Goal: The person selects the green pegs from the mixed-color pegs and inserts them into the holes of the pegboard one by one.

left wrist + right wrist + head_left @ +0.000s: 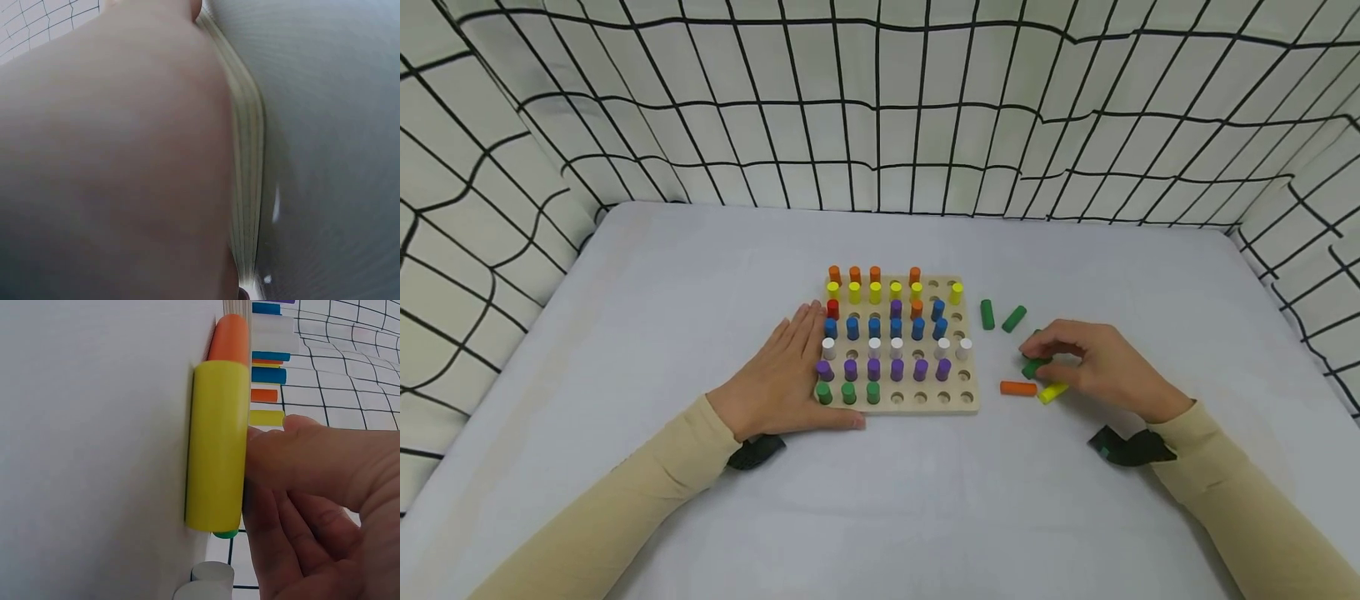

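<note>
A square wooden pegboard (934, 405) stands on the table, with coloured pegs upright in rows. My left hand (786, 375) rests against its left side, fingers straight and thumb along the front edge. In the left wrist view, the board's layered edge (250, 150) lies against that hand. To the right of the board, my right hand (1093, 362) pinches a green peg (1034, 367) between thumb and fingers. A yellow peg (1052, 392) lies just below the thumb, beside an orange peg (1018, 388). The fingertips are partly hidden behind the yellow peg in the right wrist view.
Two more green pegs (987, 314) lie near the board's right side. Whitish pegs (212, 572) show at the bottom of the right wrist view. Black wire netting (880, 107) encloses the back and sides of the white-covered table (925, 508).
</note>
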`<state>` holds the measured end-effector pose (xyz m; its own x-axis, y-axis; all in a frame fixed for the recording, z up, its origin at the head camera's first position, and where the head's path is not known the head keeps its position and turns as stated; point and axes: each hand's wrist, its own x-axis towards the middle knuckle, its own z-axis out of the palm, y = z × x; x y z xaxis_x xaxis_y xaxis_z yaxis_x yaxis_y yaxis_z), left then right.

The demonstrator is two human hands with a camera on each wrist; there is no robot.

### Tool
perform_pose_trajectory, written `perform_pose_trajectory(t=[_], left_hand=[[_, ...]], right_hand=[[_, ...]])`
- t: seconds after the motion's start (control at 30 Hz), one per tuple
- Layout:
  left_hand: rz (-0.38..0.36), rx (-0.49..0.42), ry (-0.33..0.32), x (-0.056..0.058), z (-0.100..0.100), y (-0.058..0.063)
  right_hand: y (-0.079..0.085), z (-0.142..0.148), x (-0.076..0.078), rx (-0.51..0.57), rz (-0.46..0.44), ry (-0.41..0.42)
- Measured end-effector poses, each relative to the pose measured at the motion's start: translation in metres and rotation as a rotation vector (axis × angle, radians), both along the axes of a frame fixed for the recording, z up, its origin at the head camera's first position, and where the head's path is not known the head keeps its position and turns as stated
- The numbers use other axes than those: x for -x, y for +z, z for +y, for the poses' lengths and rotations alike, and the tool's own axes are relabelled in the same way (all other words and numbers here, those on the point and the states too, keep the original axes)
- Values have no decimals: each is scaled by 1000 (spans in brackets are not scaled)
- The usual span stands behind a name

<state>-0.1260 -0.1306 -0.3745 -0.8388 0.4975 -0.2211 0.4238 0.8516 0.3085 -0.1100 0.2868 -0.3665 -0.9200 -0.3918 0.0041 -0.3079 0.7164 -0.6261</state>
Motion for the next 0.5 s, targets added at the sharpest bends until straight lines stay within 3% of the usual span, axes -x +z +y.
perform_pose_trajectory(t=[0.5], left_hand=[[-2, -4, -3, -1, 0, 1]], right_hand=[[1, 3, 0, -26, 31, 26]])
